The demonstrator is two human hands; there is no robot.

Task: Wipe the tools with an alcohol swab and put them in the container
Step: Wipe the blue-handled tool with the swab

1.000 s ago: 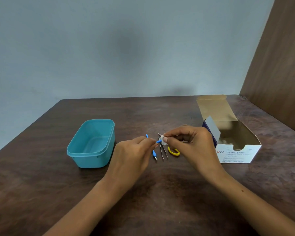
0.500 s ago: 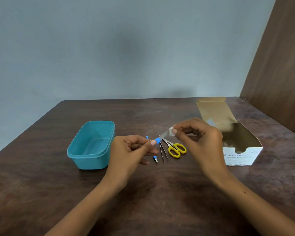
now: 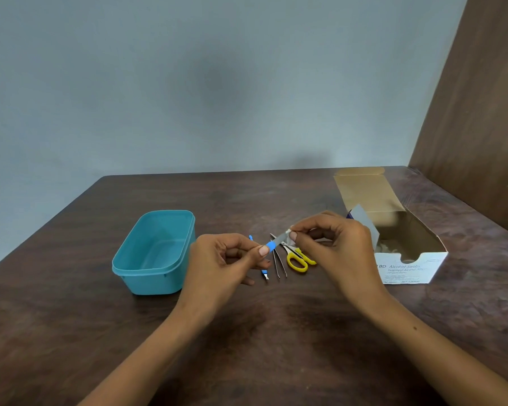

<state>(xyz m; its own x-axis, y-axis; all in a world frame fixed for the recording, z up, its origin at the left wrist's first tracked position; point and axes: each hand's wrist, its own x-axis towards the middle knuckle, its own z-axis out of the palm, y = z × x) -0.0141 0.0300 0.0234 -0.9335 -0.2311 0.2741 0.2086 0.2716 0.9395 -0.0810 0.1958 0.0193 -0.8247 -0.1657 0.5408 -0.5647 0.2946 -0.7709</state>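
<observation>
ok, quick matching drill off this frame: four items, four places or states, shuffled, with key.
Items:
1. teal container
2. yellow scissors
3. blue-handled tool
4. alcohol swab box

Places or states:
A. open, on the table's right
B. held in the left hand
C. flat on the table between the hands
D. empty, no lid

Pairs: 1-D, 2-C, 3-B, 4-A

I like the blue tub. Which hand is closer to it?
Left. The left hand is just right of the blue tub; the right hand is farther right, beyond the scissors.
</observation>
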